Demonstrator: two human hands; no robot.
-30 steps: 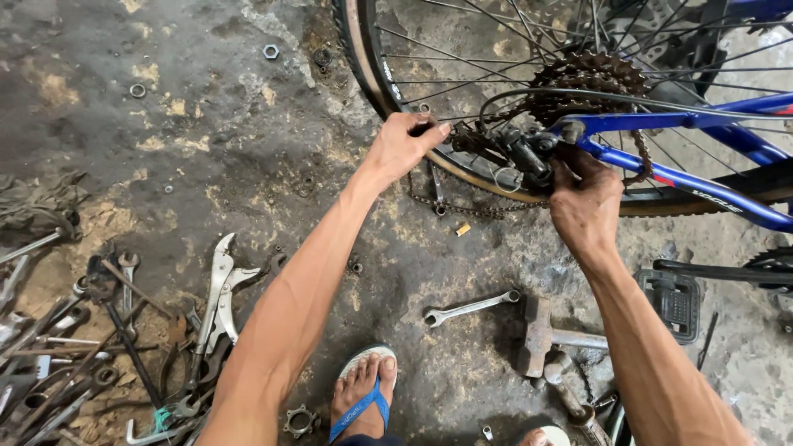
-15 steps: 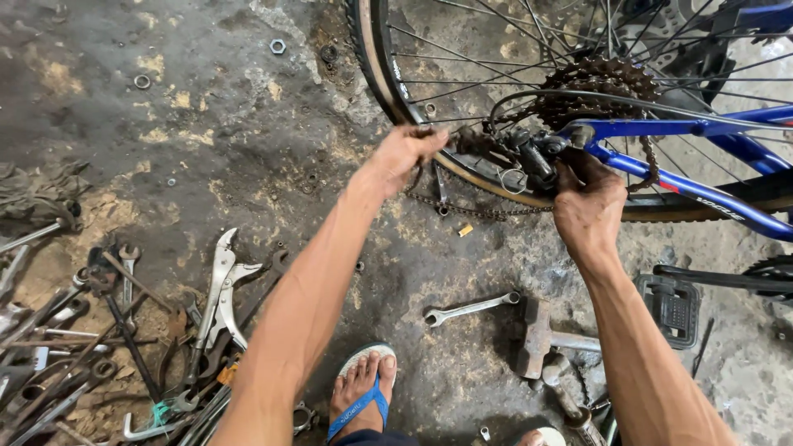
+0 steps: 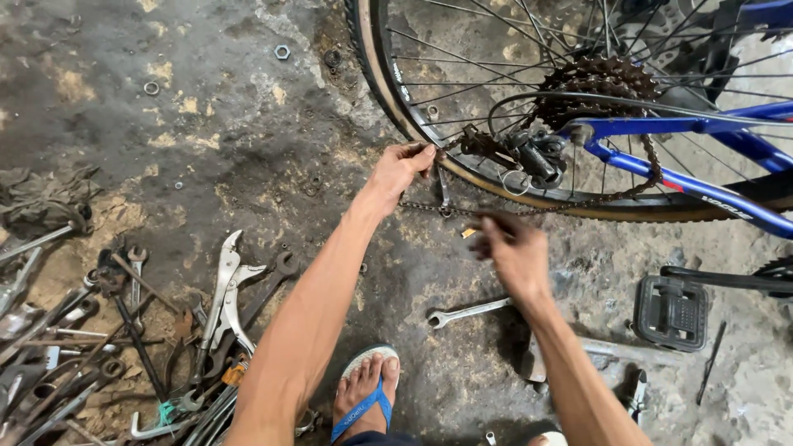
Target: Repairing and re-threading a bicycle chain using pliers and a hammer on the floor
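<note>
The left hand (image 3: 402,168) is up at the rim of the rear wheel (image 3: 388,78), fingers pinched shut on a small dark tool (image 3: 443,188) that hangs down from the fingertips, its lower end meeting the chain (image 3: 529,210). The right hand (image 3: 512,252) sits lower and nearer the body, blurred; its fingers are curled close to the slack run of chain, but whether they actually grip it cannot be told. The chain droops in a loose line just above the floor (image 3: 248,140), from the left fingertips across to the derailleur (image 3: 529,157) and up toward the rusty sprocket cluster (image 3: 596,83), beside the blue frame stay (image 3: 686,177). Judgement: the work in hand appears to be on the chain itself, at the point where the tool meets it, with the wheel mounted in the frame. A following move would call for both hands to steady the same link, since the chain hangs free and would swing. Further out, a combination spanner (image 3: 468,311) lies on the floor just below the right forearm, a black pedal (image 3: 671,314) to the right, locking pliers (image 3: 227,285) and a heap of wrenches (image 3: 74,330) to the left, loose nuts and washers beyond. A foot in a blue sandal (image 3: 363,395) rests between the arms.
</note>
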